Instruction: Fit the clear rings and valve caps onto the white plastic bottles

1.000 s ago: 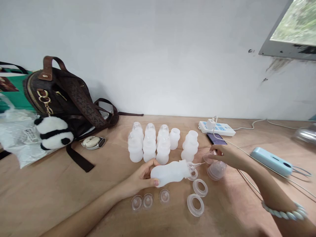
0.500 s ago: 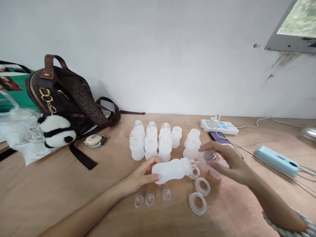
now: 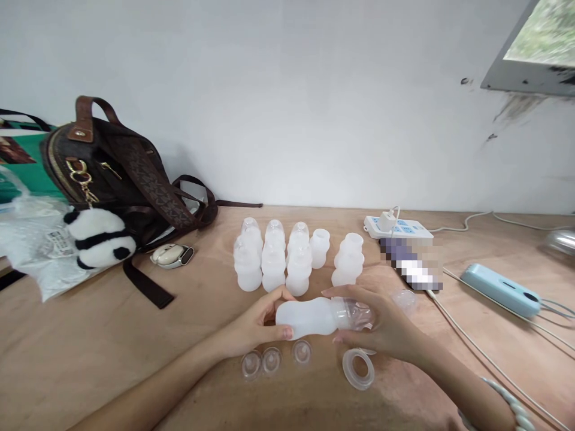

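Observation:
My left hand grips the body of a white silicone bottle held sideways just above the wooden table. My right hand is closed around a clear cap pressed over the bottle's neck. Three clear teats lie in a row below the bottle. A translucent ring lies under my right hand. Another clear cap sits on the table just right of my right hand. Behind stands a cluster of upright white bottles.
A brown backpack with a panda plush sits at the back left, beside a plastic bag and a small case. At right lie a power strip, a phone, a light-blue device and cables.
My right hand picked a clear cap from the stack at right, carried it left and set it over the bottle's neck. The left hand kept hold of the bottle.

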Motion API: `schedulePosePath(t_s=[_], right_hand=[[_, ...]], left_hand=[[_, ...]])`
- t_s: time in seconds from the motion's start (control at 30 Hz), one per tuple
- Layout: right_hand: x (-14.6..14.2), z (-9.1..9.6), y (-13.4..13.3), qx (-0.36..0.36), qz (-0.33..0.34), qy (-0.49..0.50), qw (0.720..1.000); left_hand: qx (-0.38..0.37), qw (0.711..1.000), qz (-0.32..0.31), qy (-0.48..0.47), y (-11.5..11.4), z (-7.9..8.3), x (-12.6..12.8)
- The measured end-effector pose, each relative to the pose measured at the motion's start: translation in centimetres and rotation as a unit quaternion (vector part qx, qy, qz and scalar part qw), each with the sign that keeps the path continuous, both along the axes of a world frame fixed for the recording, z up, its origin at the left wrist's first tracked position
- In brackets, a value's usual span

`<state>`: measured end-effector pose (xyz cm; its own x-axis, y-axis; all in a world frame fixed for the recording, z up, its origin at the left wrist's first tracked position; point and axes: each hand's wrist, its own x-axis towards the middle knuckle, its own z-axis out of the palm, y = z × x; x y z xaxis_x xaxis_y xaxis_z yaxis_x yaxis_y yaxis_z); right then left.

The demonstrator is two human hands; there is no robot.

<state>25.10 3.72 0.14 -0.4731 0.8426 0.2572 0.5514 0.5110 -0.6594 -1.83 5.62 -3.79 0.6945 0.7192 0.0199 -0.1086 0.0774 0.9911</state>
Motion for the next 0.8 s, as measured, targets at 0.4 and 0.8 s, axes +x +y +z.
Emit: schedulePosePath(t_s=[0.4,0.8], right_hand=[[-0.9,0.3,-0.5,0.053,-0.029,0.025,0.998],[0.9,4.1,1.0,0.125,-0.076,0.006,0.989]], left_hand=[[0.008,1.0,0.007,0.013,-0.3,0.1,0.2],[0.055,0.995,0.012,0.085,-0.1,-0.2,0.3]])
